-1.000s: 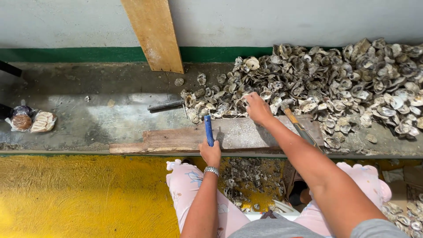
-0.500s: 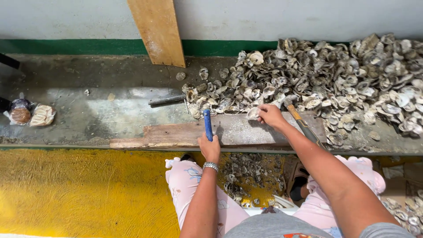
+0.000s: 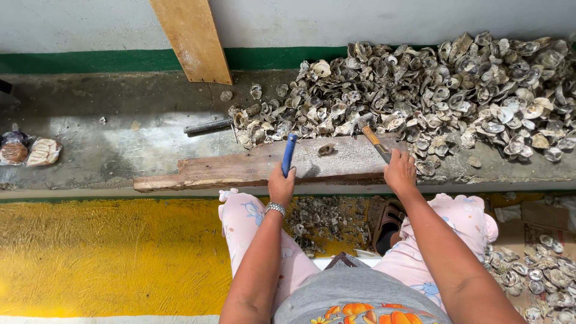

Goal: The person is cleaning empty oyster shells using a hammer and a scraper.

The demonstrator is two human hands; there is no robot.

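The person sits w/ knees up against the concrete desk [image 3: 108,150], both hands working over a worn wood plank [image 3: 240,171] laid along its front edge. Left hand [image 3: 281,185] has its fingers clamped round a blue-handled tool [image 3: 289,153], held upright, tip just above the plank, prob. so it's ready to pry. Right hand [image 3: 400,172] has fingers wrapped tight on a hammer [image 3: 373,137] w/ wooden handle, head pointing away toward the shell heap. Between the two hands, a bit beyond the fingers, one lone shell [image 3: 326,149] sits on the plank; the board looks like a chopping block, keeping blows off the concrete. Past both hands, the big pile of shells [image 3: 456,84] sits within easy reach, esp. for the right. Below the hands, by the person's feet, lie dropped shell bits [image 3: 315,219] on the yellow floor [image 3: 108,258]. Far left of the fingers: bagged bread rolls [image 3: 27,151]. A grey metal bar [image 3: 207,126] lies beyond the left hand; a plank of wood [image 3: 192,39] leans on the wall.
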